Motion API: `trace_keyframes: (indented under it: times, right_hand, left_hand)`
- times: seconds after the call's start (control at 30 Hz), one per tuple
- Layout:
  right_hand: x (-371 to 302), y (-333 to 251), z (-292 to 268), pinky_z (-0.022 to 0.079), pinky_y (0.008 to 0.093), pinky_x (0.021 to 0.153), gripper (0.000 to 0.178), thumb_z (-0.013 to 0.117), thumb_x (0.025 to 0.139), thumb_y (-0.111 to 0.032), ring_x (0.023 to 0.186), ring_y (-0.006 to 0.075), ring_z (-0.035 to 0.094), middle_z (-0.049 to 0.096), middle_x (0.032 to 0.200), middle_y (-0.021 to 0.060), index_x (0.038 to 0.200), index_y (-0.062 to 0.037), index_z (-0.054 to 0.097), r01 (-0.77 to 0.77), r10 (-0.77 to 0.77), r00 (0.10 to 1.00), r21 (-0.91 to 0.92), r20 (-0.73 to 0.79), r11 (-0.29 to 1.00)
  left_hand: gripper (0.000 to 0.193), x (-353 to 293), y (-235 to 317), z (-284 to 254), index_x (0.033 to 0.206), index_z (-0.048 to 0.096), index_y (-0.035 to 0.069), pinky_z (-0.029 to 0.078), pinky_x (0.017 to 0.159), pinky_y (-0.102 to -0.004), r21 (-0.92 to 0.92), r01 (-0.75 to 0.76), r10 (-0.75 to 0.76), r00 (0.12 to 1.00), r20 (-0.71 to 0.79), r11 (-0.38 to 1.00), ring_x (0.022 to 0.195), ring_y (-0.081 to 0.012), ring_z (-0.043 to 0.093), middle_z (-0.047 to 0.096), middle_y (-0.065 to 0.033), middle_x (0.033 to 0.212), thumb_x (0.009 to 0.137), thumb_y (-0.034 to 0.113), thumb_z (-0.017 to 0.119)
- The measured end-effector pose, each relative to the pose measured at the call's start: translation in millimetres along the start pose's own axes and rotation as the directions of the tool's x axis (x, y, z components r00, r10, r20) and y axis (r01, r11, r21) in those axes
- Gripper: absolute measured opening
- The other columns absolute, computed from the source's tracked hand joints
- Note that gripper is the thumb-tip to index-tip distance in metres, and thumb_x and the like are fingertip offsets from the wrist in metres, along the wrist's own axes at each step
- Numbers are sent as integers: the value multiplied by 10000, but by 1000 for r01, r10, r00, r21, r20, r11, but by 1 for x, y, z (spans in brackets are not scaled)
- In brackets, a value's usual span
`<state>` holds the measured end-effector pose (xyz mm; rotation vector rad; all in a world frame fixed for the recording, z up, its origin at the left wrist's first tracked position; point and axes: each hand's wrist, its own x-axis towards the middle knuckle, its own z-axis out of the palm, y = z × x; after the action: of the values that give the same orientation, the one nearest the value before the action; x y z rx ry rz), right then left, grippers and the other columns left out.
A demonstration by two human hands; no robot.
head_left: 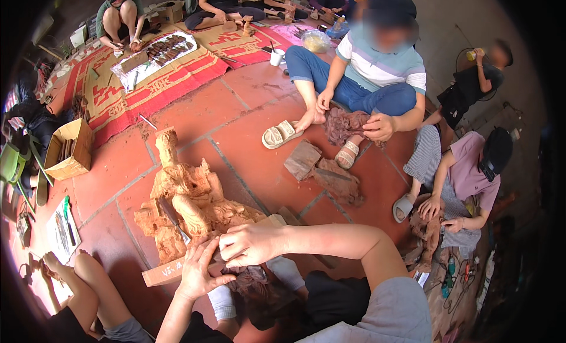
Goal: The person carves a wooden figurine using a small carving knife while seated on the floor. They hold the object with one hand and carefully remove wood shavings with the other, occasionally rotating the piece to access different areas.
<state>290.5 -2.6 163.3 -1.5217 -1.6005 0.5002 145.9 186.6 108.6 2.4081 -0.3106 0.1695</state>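
In front of me stands a carved figure of orange-brown wood (188, 192), its tall narrow top away from me and its flat base edge (162, 275) toward me. A carving tool with a dark handle (167, 211) and a pale metal blade leans on its near left side. My left hand (200, 271) is at the near end of the carving, fingers stretched and thumb apart. Close against it, my right hand (250, 244) is closed, its forearm crossing from the right. A small dark thing shows between the hands; its kind is hidden. Dark, crumpled material (254, 284) lies below them.
Wooden boards (302, 160) lie on the red tiles ahead, near a seated person with a brown carving (345, 127). Another carver sits at right. A cardboard box (69, 148) and a patterned mat (118, 104) are at left. A bare-legged person sits close at lower left.
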Motion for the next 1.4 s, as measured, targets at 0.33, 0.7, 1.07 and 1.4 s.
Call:
trace_keyframes:
  times: [0.33,0.7,1.07,1.4]
  right_hand:
    - [-3,11,1,494,410,683,129,717,810,-153,777,319,640,627,842,97,825,-58,632,25,-22,999,77,-35,997]
    - [-10,13,6,484,427,639,151,715,799,-206,734,330,644,635,784,99,806,-83,627,-24,32,996,96,-80,995]
    - [-4,16,6,493,427,646,150,698,803,-160,718,336,632,613,749,107,771,-54,596,-46,47,999,28,-16,999]
    - [3,22,2,497,420,630,143,704,790,-210,717,329,647,614,719,122,778,-81,644,-76,73,997,106,33,991]
  left_hand:
    - [1039,-1,-2,2,1400,448,27,353,1071,-534,-19,35,-35,999,13,999,1290,-413,450,551,-194,1301,583,516,864]
    - [1032,2,-1,2,1361,469,-17,365,1051,-524,-28,57,-56,998,31,998,1255,-439,462,523,-250,1313,619,620,800]
    - [991,3,-2,3,1340,488,-5,357,1064,-536,-22,30,-29,999,36,999,1268,-449,448,526,-254,1306,636,623,791]
    - [999,-2,-6,3,1356,474,11,371,1051,-549,6,2,-2,1000,-10,1000,1257,-435,462,557,-193,1275,608,567,833]
